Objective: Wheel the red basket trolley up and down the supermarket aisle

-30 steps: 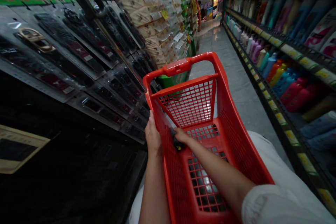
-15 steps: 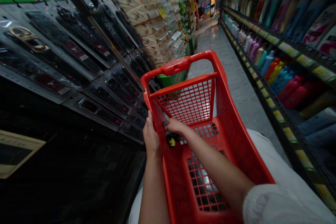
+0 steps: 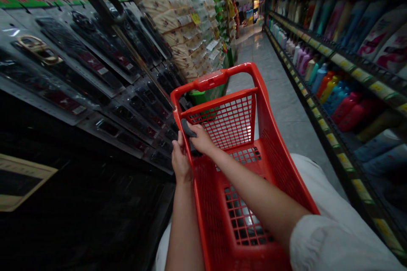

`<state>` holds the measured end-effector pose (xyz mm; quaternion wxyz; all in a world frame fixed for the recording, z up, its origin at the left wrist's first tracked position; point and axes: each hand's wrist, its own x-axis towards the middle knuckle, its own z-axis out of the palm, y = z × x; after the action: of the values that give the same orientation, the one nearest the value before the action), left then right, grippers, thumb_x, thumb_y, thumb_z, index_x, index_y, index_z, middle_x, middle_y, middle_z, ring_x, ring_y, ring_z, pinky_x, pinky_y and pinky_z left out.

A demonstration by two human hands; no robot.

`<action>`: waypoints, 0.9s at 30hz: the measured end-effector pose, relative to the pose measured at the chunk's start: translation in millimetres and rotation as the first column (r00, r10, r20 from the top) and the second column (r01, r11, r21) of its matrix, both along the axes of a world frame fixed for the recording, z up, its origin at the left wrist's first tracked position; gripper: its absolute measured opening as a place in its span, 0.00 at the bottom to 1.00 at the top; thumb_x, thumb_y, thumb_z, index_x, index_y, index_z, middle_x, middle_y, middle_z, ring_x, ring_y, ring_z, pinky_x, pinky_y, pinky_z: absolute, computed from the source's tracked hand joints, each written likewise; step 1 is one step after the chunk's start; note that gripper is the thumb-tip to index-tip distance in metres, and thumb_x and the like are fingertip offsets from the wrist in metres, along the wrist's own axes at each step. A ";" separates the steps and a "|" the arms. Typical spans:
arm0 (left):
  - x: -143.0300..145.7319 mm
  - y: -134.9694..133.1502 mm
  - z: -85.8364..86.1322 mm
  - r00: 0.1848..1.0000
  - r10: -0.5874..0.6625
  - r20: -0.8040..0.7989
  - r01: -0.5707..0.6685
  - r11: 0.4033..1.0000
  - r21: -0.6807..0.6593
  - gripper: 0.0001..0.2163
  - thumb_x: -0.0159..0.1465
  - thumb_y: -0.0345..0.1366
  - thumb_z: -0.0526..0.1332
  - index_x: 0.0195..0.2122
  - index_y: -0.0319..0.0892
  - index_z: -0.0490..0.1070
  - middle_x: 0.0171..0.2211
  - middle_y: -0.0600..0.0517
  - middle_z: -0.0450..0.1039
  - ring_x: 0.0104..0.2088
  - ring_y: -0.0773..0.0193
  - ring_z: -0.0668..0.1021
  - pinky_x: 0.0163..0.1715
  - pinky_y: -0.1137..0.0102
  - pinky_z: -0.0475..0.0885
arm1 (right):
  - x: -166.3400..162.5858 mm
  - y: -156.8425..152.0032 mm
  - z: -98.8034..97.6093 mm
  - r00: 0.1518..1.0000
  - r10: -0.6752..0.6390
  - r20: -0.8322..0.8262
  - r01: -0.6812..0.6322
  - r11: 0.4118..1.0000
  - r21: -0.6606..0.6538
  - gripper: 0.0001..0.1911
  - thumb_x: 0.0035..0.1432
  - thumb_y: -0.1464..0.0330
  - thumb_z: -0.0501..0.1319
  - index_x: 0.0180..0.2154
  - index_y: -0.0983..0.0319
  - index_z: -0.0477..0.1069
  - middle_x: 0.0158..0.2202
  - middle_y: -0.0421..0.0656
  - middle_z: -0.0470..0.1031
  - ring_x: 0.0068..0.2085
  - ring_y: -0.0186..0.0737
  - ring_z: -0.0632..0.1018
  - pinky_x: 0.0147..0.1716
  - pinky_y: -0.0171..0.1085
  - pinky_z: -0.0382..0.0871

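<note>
A red plastic shopping basket [image 3: 270, 135] with mesh walls sits in front of me. My left hand [image 3: 179, 161] grips its left rim from the outside. My right hand [image 3: 200, 137] reaches inside the basket along the same rim and holds a small dark object [image 3: 188, 129] at the rim's height. What the object is cannot be made out. My white sleeve covers the right upper arm at the bottom right.
On the left hangs a display wall of dark packaged items [image 3: 104, 72], with stacked beige packs [image 3: 178, 21] farther on. Shelves of coloured bottles [image 3: 333, 89] line the right side. A grey tiled aisle [image 3: 280, 93] runs ahead between them.
My right hand has risen from the basket floor to the left rim, lifting the small dark object. The left hand stays on the rim.
</note>
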<state>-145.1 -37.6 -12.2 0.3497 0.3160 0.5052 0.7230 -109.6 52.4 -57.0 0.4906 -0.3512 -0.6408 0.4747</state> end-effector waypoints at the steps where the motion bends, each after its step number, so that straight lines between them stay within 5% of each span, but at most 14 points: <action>1: -0.1 1.3 0.3 1.000 -0.007 0.014 0.007 1.000 0.008 0.24 0.75 0.41 0.43 0.60 0.37 0.71 0.61 0.43 0.71 0.67 0.59 0.65 0.68 0.64 0.57 | 0.3 1.4 3.6 0.999 -0.010 0.049 0.011 1.000 -0.021 0.35 0.52 0.81 0.58 0.61 0.59 0.69 0.50 0.43 0.74 0.52 0.42 0.75 0.56 0.39 0.68; 7: -1.6 4.9 0.9 0.992 -0.035 0.121 0.029 0.998 0.055 0.27 0.75 0.46 0.41 0.64 0.38 0.66 0.63 0.40 0.69 0.64 0.60 0.70 0.66 0.65 0.60 | 26.6 -22.2 27.7 0.918 0.054 0.392 -0.064 0.998 0.013 0.37 0.58 0.76 0.58 0.68 0.56 0.58 0.52 0.45 0.73 0.50 0.44 0.75 0.52 0.39 0.70; 13: -4.7 3.5 -3.1 0.983 -0.013 0.184 0.012 1.000 0.005 0.28 0.73 0.51 0.44 0.66 0.41 0.64 0.67 0.41 0.63 0.63 0.57 0.71 0.65 0.64 0.63 | 54.8 -88.0 0.0 0.909 0.119 0.399 -0.184 0.974 0.129 0.36 0.62 0.74 0.55 0.70 0.52 0.53 0.57 0.47 0.67 0.52 0.42 0.74 0.52 0.39 0.70; 16: -2.1 1.6 -0.3 0.978 -0.009 0.207 0.015 0.999 -0.029 0.29 0.74 0.50 0.40 0.68 0.37 0.61 0.67 0.39 0.62 0.63 0.58 0.71 0.65 0.65 0.62 | 46.1 -82.0 -3.1 0.947 0.095 0.307 -0.142 0.981 0.135 0.36 0.63 0.74 0.55 0.70 0.53 0.53 0.58 0.48 0.66 0.54 0.41 0.72 0.54 0.39 0.69; 22: -0.5 1.4 1.2 0.978 -0.027 0.207 0.024 1.000 0.017 0.30 0.74 0.49 0.38 0.67 0.37 0.62 0.67 0.40 0.61 0.66 0.62 0.67 0.66 0.68 0.59 | 26.8 -29.6 22.5 0.965 0.071 0.253 -0.108 0.984 0.138 0.30 0.64 0.75 0.54 0.66 0.55 0.62 0.53 0.45 0.71 0.51 0.38 0.73 0.54 0.37 0.68; 27: -7.2 2.1 -4.7 0.979 -0.006 0.205 0.010 1.000 -0.017 0.32 0.73 0.53 0.37 0.65 0.40 0.65 0.65 0.39 0.65 0.63 0.59 0.71 0.64 0.64 0.61 | 52.4 -58.7 6.3 0.938 0.152 0.311 -0.218 0.957 0.189 0.30 0.63 0.76 0.52 0.65 0.54 0.64 0.55 0.45 0.72 0.51 0.40 0.74 0.54 0.39 0.68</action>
<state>-152.4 -35.5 -16.9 0.4056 0.2388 0.4715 0.7458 -57.2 -6.3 -50.6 0.3788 -0.2988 -0.7855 0.3876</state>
